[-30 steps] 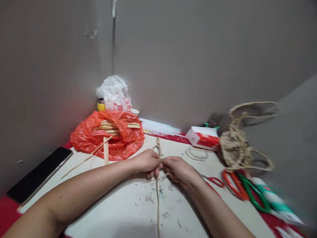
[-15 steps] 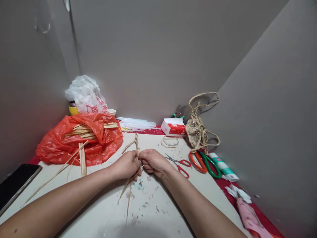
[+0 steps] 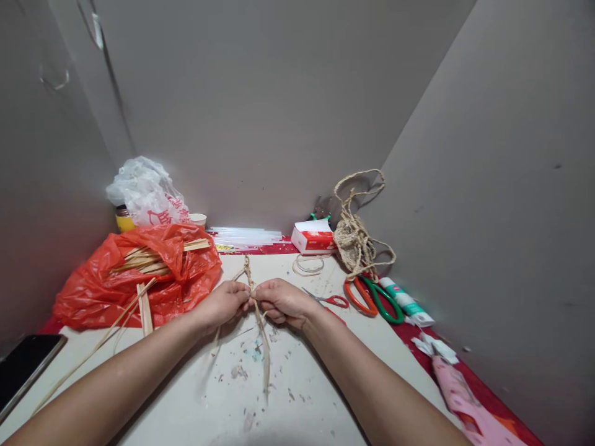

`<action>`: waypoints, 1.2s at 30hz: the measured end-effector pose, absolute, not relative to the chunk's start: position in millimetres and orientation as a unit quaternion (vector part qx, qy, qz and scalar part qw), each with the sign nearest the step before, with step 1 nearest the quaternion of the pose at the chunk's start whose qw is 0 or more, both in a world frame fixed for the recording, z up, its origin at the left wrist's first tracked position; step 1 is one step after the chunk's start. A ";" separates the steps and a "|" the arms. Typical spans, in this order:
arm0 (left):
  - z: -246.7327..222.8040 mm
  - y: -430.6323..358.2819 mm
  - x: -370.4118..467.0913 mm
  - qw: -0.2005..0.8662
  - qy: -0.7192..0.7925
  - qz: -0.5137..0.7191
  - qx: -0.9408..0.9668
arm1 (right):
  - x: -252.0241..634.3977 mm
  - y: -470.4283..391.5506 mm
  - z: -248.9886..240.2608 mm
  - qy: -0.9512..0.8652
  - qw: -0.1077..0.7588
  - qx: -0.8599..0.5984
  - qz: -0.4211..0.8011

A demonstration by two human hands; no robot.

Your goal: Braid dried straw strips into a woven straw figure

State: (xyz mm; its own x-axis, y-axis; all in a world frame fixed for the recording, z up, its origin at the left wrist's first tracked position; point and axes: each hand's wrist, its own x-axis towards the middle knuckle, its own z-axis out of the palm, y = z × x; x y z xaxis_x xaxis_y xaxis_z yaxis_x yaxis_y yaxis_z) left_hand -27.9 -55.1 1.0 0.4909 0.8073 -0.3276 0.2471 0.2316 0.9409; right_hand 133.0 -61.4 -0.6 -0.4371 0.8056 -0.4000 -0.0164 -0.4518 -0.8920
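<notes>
A short length of braided straw (image 3: 248, 271) runs up from between my hands over the pale board (image 3: 186, 396). My left hand (image 3: 229, 303) is closed in a pinch on the braid's lower end. Fingertip to fingertip with it, my right hand (image 3: 281, 301) pinches the same spot. Loose straw strands (image 3: 264, 353) hang below the fingers toward me, one of them wide and flat. Red-handled scissors (image 3: 332, 300) lie just right of my right hand, partly covered by it. The exact crossing of the strands is hidden by my fingers.
At left a red plastic bag (image 3: 93, 279) holds dry straw strips; a phone (image 3: 28, 365) lies nearer. Along the back are clear sticks (image 3: 246, 236) and a red-white box (image 3: 313, 237). Coiled straw rope (image 3: 356, 241), orange-and-green-handled shears (image 3: 383, 303) and a pink glue gun (image 3: 469, 396) line the right.
My fingertips have come together on the braid, the left hand's fingers shifting up. The hanging strands have swung rightward and spread. The whole view has shifted slightly.
</notes>
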 end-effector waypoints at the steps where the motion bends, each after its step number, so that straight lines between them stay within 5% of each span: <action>1: 0.8 -55.0 -28.3 0.619 0.460 0.223 0.596 | 134.3 -61.2 -0.9 -0.449 0.278 -0.449 0.721; 8: -3.8 -47.4 -33.0 0.503 0.473 0.207 0.694 | 136.3 -62.8 1.1 -0.555 0.230 -0.495 0.628; 20: -11.4 -46.4 -32.9 0.507 0.474 0.202 0.691 | 129.7 -66.7 -3.6 -0.720 0.201 -0.546 0.378; 25: -14.9 -45.9 -33.3 0.497 0.480 0.212 0.691 | 135.8 -65.3 1.2 -0.697 0.173 -0.563 0.409; 32: -7.0 -50.3 -32.5 0.530 0.476 0.224 0.665 | 125.8 -72.3 13.4 -0.563 0.194 -0.511 0.620; 36: -4.5 -51.3 -31.5 0.605 0.461 0.232 0.607 | 113.7 -80.0 9.2 -0.592 0.182 -0.519 0.589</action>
